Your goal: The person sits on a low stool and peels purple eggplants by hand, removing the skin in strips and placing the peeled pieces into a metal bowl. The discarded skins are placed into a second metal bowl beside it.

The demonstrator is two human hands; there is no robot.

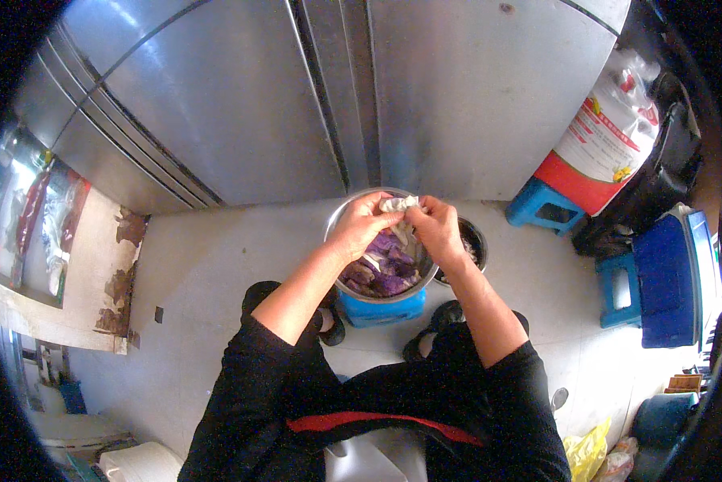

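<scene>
Both hands meet above a round metal basin (330, 229) with their fingers closed on a crumpled off-white piece (399, 203). My left hand (361, 222) grips it from the left, and my right hand (438, 229) pinches its right side. Inside the basin lie several soft purple and brownish pieces (391, 268), some with pale parts; I cannot tell what they are. The basin rests on a blue plastic stool (385, 310) between my feet. Partly behind my right forearm, a smaller metal bowl (479, 235) holds small pale bits against a dark interior.
Stainless steel cabinet doors (216, 108) rise just beyond the basin. At the right, a white and red plastic bag (608, 138) bearing writing sits on a blue stool (541, 205). Nearby is a blue storage box (665, 277). A yellow plastic bag (587, 452) lies at lower right.
</scene>
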